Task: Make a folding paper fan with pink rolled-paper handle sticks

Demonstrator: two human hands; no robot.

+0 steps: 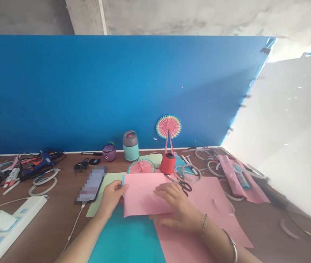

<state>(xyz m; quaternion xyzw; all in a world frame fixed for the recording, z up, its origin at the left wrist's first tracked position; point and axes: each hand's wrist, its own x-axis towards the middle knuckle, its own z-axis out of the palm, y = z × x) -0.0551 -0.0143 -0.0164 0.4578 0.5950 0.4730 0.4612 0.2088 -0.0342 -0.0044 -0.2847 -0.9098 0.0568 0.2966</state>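
My left hand (114, 195) pinches the left edge of a folded sheet of pink paper (141, 195), which has a narrow blue strip along that edge. On the right part of this sheet my right hand (179, 208) rests with its fingers stretched out and apart, the thumb near the lower edge. Beneath lie a teal sheet (128, 237), a large pink sheet (207, 204) and a pale green sheet (96, 204). Just behind the held paper is a pleated paper fan (141, 166). Black-handled scissors (185, 186) lie beside my right hand.
A round fan (168, 126) rises from a red spool (168, 164) at the back, near a teal flask (130, 147) and a purple pot (109, 152). Leftward are a phone (92, 184), a glue gun (39, 163) and a power strip (14, 230). Plastic rings (192, 173) lie right.
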